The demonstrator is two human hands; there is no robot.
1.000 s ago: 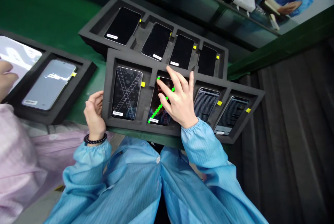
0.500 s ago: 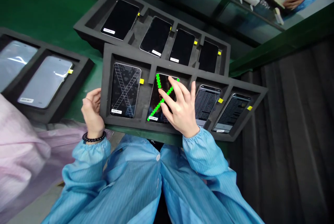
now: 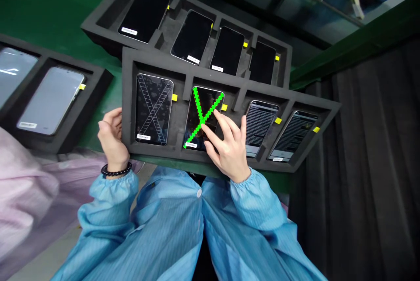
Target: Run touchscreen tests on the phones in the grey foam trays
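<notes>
A black foam tray [image 3: 179,119] lies in front of me with several phones in its compartments. My right hand [image 3: 229,150] rests its index fingertip on the screen of a black phone [image 3: 203,106] showing a bright green X. The phone beside it on the left, a phone with a grey X pattern [image 3: 153,109], is untouched. To the right lie a phone with a dark list screen [image 3: 261,128] and another phone with a dark list screen [image 3: 292,136]. My left hand [image 3: 112,137] curls around the tray's left edge, its fingertips hidden behind the foam.
A second foam tray [image 3: 93,25] holding black-screened phones stands behind the first. Pale-screened phones sit in a third tray [image 3: 50,101] at left, beside a person's pink sleeve [image 3: 22,185]. A green mat [image 3: 49,5] lies beneath, and a dark curtain [image 3: 361,163] hangs at right.
The green trace has grown from one diagonal stroke into a full X. My right hand has drawn back toward me, and the whole view has shifted as my head moved.
</notes>
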